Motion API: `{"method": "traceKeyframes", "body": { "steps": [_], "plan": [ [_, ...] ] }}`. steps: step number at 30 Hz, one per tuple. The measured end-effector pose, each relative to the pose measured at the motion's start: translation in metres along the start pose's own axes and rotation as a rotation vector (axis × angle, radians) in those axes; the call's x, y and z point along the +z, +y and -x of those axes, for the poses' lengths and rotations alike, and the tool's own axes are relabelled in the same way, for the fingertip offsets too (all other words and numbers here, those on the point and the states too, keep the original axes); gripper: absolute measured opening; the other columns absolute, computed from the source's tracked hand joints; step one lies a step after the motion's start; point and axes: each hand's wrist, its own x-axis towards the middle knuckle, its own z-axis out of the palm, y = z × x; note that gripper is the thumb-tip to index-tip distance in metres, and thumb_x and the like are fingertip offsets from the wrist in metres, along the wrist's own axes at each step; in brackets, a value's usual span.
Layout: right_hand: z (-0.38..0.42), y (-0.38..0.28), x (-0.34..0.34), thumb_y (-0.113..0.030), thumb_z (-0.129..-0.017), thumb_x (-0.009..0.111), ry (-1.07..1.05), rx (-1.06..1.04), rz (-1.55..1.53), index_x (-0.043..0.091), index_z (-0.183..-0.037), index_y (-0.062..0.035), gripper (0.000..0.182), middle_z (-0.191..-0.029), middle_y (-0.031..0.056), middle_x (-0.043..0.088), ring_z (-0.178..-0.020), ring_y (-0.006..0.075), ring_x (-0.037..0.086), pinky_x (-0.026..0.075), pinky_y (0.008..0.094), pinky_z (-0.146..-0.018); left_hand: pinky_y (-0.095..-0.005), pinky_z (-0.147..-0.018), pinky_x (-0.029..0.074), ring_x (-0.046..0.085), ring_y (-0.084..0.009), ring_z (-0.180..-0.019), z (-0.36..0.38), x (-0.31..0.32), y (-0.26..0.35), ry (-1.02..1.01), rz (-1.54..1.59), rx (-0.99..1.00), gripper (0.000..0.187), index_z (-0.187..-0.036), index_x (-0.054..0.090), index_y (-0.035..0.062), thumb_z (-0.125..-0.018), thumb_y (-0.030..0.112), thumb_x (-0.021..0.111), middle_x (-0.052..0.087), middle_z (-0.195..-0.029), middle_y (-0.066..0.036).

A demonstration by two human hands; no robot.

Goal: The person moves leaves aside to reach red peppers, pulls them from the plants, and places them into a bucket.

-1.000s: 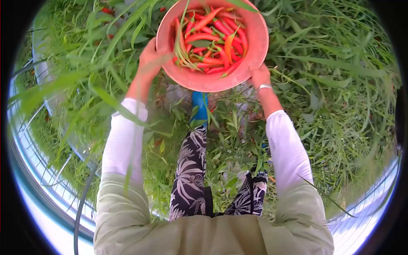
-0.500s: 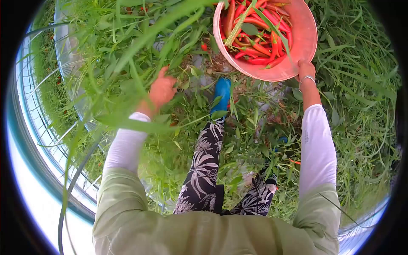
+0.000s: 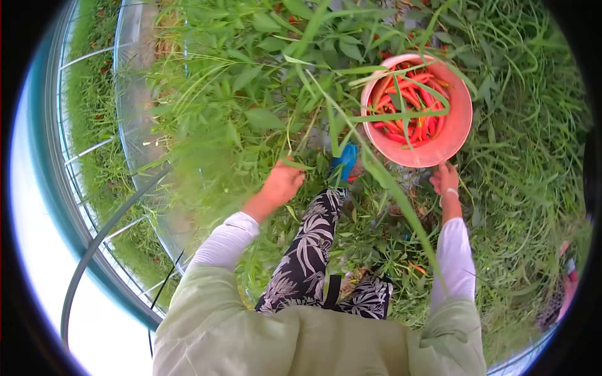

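My left hand point(image 3: 282, 183) reaches low into the leafy pepper plants point(image 3: 263, 118), its fingers curled in. A leaf crosses the fingertips, and what they hold, if anything, is hidden. Over on the right, my right hand point(image 3: 446, 180) is closed at the near rim of a pinkish-red bucket point(image 3: 462, 122), though its exact grip is hard to see. Inside the bucket lies a heap of long red chili peppers point(image 3: 411, 94). Long green grass blades pass across its opening.
My blue shoe point(image 3: 344, 161) stands among the plants between my hands. Clear plastic sheeting point(image 3: 135, 69) and a hooped frame point(image 3: 94, 147) run along the left. A dark hose point(image 3: 106, 229) curves there too. Another person's pink clothing point(image 3: 569, 294) shows at the lower right edge.
The bucket and my right hand have moved lower in view, and the bucket looks smaller. My left hand has shifted right and down, its outstretched finger now curled in.
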Motion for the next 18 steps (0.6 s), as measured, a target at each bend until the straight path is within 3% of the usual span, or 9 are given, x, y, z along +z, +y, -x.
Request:
{"method": "traceKeyframes", "body": {
  "steps": [2,3,6,8,10,12,16,18],
  "plan": [
    [0.002,0.045,-0.007,-0.031,-0.084,0.053,-0.030,-0.072,-0.094,0.050,-0.110,-0.0027,0.039,-0.078,0.0108,0.061,-0.049,0.0155,0.054,0.035,0.0245,-0.036,-0.0403,-0.084,0.043,0.052,-0.0332,-0.090,0.005,-0.014,0.015,-0.049,0.057,-0.059,0.022,-0.095,0.062,0.0054,-0.073,0.009,0.060,0.059,-0.087,-0.015],
    [0.016,0.053,-0.014,-0.028,-0.082,0.053,-0.112,-0.017,0.015,0.051,-0.109,-0.0028,0.036,-0.078,0.0106,0.061,-0.050,0.0153,0.054,0.035,0.0244,-0.036,-0.0400,-0.083,0.044,0.053,-0.0329,-0.090,0.007,-0.022,0.021,-0.121,0.107,-0.105,0.024,-0.096,0.062,0.0053,-0.072,0.009,0.061,0.060,-0.086,-0.015],
    [0.067,0.078,-0.032,-0.016,-0.080,0.049,-0.290,-0.005,0.087,0.049,-0.111,-0.0009,0.034,-0.075,0.0096,0.061,-0.049,0.0174,0.057,0.035,0.0250,-0.033,-0.0392,-0.080,0.044,0.053,-0.0312,-0.088,0.005,-0.042,0.022,-0.033,0.145,-0.094,0.025,-0.096,0.062,0.0043,-0.071,0.010,0.060,0.060,-0.082,-0.014],
    [0.107,0.071,-0.030,-0.014,-0.081,0.048,-0.283,0.099,0.062,0.050,-0.111,-0.0008,0.033,-0.080,0.0094,0.062,-0.056,0.0170,0.061,0.038,0.0233,-0.036,-0.0384,-0.078,0.045,0.054,-0.0299,-0.085,-0.002,-0.062,0.015,-0.003,0.150,-0.034,0.027,-0.096,0.061,0.0033,-0.071,0.012,0.061,0.060,-0.080,-0.013],
    [0.147,0.046,-0.025,-0.015,-0.081,0.048,-0.286,0.117,0.069,0.049,-0.116,-0.0015,0.038,-0.088,0.0091,0.062,-0.065,0.0171,0.064,0.041,0.0219,-0.042,-0.0378,-0.077,0.045,0.055,-0.0288,-0.082,-0.006,-0.080,0.015,0.018,0.234,-0.156,0.027,-0.096,0.061,0.0029,-0.071,0.014,0.061,0.060,-0.080,-0.014],
    [0.171,0.028,-0.026,-0.016,-0.081,0.048,-0.323,0.023,0.068,0.048,-0.119,-0.0021,0.041,-0.093,0.0085,0.062,-0.072,0.0168,0.064,0.043,0.0208,-0.048,-0.0375,-0.076,0.046,0.057,-0.0282,-0.082,-0.011,-0.095,0.018,-0.002,0.248,-0.166,0.028,-0.097,0.061,0.0029,-0.072,0.015,0.062,0.061,-0.083,-0.014],
    [0.194,-0.001,-0.033,-0.017,-0.084,0.049,-0.326,-0.106,-0.016,0.054,-0.113,-0.0037,0.033,-0.089,0.0058,0.064,-0.071,0.0143,0.063,0.043,0.0203,-0.053,-0.0371,-0.077,0.046,0.058,-0.0281,-0.082,-0.004,-0.082,0.011,0.069,0.180,-0.148,0.029,-0.098,0.062,0.0043,-0.072,0.017,0.064,0.062,-0.086,-0.014],
    [0.207,-0.016,-0.042,-0.015,-0.083,0.052,-0.265,-0.072,-0.089,0.054,-0.113,-0.0041,0.032,-0.090,0.0060,0.064,-0.072,0.0144,0.064,0.045,0.0221,-0.055,-0.0421,-0.081,0.044,0.056,-0.0334,-0.088,-0.003,-0.084,0.024,0.022,0.190,-0.170,0.029,-0.096,0.062,0.0049,-0.070,0.017,0.064,0.063,-0.090,-0.015]
  ]
}}
